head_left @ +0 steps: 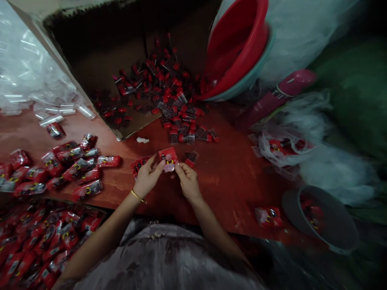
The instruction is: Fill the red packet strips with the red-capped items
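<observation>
**Both hands pinch one red packet over the red table**

Head view: The left hand (pixel 147 176) and the right hand (pixel 188 181) meet above the middle of the table (pixel 229 181), each pinching an edge of the same small red packet (pixel 168 158) between thumb and fingertips. The left grips its left side, the right its lower right corner, and the packet is held up, face toward the camera. A thin gold bangle (pixel 138 196) sits on the left wrist.

Just behind the left hand a few flat red packets (pixel 138 165) lie on the table, and one small dark-and-red piece (pixel 191 158) lies just right of the held packet. Farther away, a heap of small red-capped items (pixel 165 94) spreads across an opened cardboard sheet (pixel 99 60) and onto the table. At the far right, a red basin (pixel 238 48) leans on its side, nested in a pale one.

To the left, filled packets (pixel 69 165) lie in a loose pile, with many more in a bin (pixel 39 241) near the left. Clear plastic sleeves (pixel 30 72) are heaped at the far left. Near the right, a grey bowl (pixel 325 219) holds some red pieces, and a single packet (pixel 268 216) lies beside it.
</observation>
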Motion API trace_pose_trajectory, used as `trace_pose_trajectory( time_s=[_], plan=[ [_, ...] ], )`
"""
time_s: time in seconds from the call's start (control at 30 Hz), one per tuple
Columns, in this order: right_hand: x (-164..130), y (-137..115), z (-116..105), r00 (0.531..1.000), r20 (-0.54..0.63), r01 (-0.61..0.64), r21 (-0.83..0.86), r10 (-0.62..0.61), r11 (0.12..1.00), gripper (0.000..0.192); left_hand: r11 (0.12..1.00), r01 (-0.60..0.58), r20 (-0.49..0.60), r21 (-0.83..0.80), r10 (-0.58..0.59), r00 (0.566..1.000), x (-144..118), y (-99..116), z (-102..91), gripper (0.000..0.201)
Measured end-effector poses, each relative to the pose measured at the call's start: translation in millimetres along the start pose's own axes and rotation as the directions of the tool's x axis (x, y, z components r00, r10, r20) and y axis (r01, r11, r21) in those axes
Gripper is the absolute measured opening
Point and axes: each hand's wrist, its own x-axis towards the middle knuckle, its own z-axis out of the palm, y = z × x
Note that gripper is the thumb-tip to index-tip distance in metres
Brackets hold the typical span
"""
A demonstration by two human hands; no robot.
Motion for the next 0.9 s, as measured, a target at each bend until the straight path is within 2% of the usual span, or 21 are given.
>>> trace_pose_trajectory(
  time_s=[0.07,0.13,0.23,0.33,0.53,0.63,0.7,0.77,0.83,0.9],
  plan=[
    [-1,0,-3,1.0,0.009,-0.005,0.012,0.004,1.0,0.026,0.975,0.155,0.072,-0.157,-0.145,0.987,2,2,0.4,0.046],
    [-2,0,-4,1.0,0.022,-0.015,0.032,0.015,0.999,0.027,0.947,0.219,0.079,-0.235,-0.206,0.975,3,2,2.1,0.042],
    [-4,-1,-3,0.999,0.021,-0.043,0.069,0.041,0.997,0.027,0.964,0.108,-0.018,-0.243,-0.116,0.993,3,-1,6.2,0.032],
    [-6,1,0,1.0,0.005,-0.026,0.039,0.026,0.999,0.028,0.985,0.004,-0.056,-0.17,-0.014,0.998,1,-6,10.1,0.024],
    [-6,11,3,0.997,-0.073,-0.012,-0.135,0.002,0.991,0.04,0.999,-0.009,-0.047,-0.053,0.007,0.999,-2,-14,10.7,0.025],
    [-4,10,1,0.989,-0.1,0.071,-0.304,-0.106,0.95,0.037,0.987,-0.037,-0.06,0.159,0.047,0.997,-2,-16,4.0,0.027],
    [-2,7,-1,0.983,-0.117,0.09,-0.362,-0.14,0.928,0.036,0.94,-0.08,-0.048,0.333,0.102,0.994,-3,-14,-3.0,0.029],
    [1,5,-3,0.984,-0.135,0.063,-0.333,-0.114,0.941,0.036,0.848,-0.169,-0.019,0.502,0.206,0.978,-2,-11,-10.9,0.028],
    [3,6,-5,0.984,-0.164,0.027,-0.267,-0.073,0.963,0.036,0.692,-0.241,0.02,0.681,0.311,0.95,1,-9,-17.8,0.025],
    [5,7,-6,0.979,-0.194,0.016,-0.224,-0.06,0.974,0.037,0.5,-0.236,0.052,0.833,0.353,0.934,6,-9,-22.2,0.027]
  ],
)
